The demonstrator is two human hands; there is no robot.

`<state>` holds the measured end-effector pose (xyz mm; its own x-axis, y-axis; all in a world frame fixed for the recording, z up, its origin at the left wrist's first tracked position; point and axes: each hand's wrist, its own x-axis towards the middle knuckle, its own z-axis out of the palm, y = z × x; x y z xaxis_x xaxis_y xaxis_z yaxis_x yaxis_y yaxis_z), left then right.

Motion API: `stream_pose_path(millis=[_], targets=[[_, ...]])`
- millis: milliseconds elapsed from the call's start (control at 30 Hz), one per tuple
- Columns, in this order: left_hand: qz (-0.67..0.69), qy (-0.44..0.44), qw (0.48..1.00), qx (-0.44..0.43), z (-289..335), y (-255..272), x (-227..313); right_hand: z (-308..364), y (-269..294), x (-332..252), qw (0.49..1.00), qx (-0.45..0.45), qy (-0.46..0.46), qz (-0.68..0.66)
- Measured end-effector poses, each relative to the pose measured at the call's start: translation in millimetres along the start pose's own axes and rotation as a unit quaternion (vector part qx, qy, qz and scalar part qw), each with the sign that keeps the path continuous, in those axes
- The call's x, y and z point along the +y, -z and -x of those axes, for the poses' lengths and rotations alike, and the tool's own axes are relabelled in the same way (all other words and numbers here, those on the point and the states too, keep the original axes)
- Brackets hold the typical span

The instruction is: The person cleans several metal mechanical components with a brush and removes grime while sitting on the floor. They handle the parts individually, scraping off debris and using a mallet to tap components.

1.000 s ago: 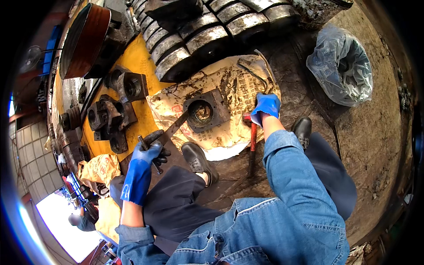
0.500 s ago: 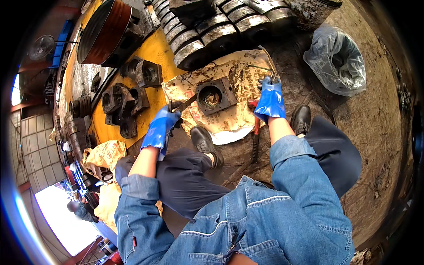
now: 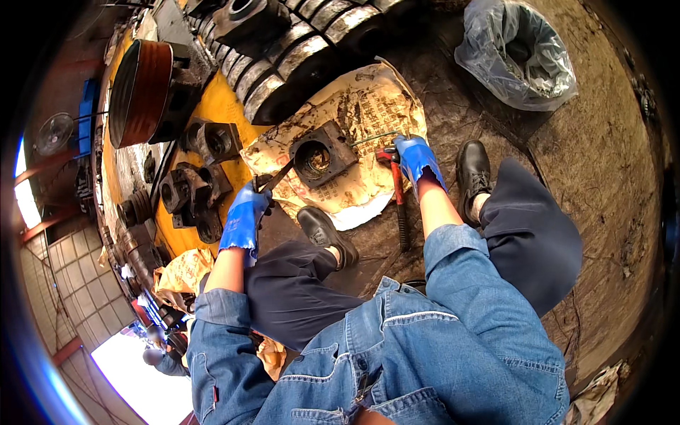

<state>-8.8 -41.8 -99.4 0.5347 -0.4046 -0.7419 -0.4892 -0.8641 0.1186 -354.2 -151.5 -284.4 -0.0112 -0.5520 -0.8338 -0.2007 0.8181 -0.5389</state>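
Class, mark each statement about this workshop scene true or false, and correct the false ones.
1. The right grip holds a thin rod. True.
2. The red-and-black hammer is beside the left grip. False: it is beside the right grip.
3. The left grip holds a flat metal blade. True.
4. The bored metal block rests on a paper sack. True.
5. Both gloves are yellow. False: they are blue.
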Motion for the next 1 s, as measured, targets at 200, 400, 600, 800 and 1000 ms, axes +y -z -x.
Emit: stream_pose_path(millis=[200,400,600,800,1000], targets=[[-0.002,0.034,0.999,0.016,-3,1,-7,37,-3,-31,0.997,-0.046,-0.015,-0.06],[0.072,0.042,0.996,0.013,11,8,4,-77,-19,-13,0.99,-0.127,-0.045,0.04],[0.014,0.086,0.996,0.017,11,1,-1,-65,-56,-15,0.974,-0.207,-0.045,-0.074],[0.034,0.071,0.997,0.009,-2,2,9,-44,-63,-20,0.966,-0.216,-0.126,0.069],[0.053,0.058,0.997,0.006,-4,5,-5,-66,-22,-32,0.973,-0.151,-0.162,-0.061]])
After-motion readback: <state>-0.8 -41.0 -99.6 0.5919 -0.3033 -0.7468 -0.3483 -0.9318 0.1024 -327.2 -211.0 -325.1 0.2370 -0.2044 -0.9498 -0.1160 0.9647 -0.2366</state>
